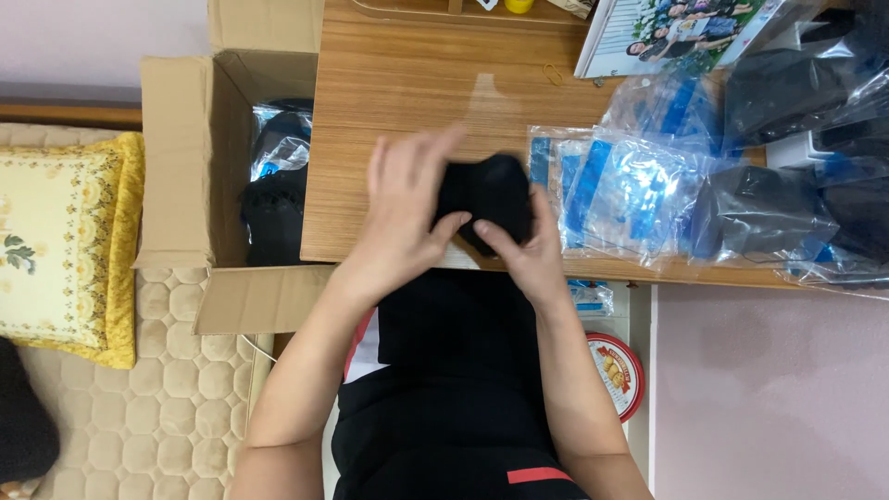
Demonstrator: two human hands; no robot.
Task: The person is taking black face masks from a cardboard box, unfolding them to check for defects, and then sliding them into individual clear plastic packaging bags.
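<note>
**Two hands close around a black bundle at the desk edge**

Both hands meet over the near edge of a wooden desk, holding a small black fabric bundle between them. The left hand lies over the bundle's left side, its fingers held loosely together and pointing away from the person, the thumb hooked under the near edge of the fabric. The right hand grips the bundle from the near right side, thumb pressed on top and fingers curled around the far side, mostly hidden behind the cloth. The bundle sits just above the desk, at its front edge, directly in front of the person's body.

Just to the right of the bundle lies a loose pile of clear plastic bags with blue strips, touching or nearly touching the right hand. Farther right, more bags hold dark items. A printed photo sheet rests at the far edge of the desk.

To the left of the desk stands an open cardboard box with bagged dark items inside it. A yellow floral cushion lies on a quilted beige mat farther left. A round red-rimmed tin sits below the desk edge beside the right forearm.
</note>
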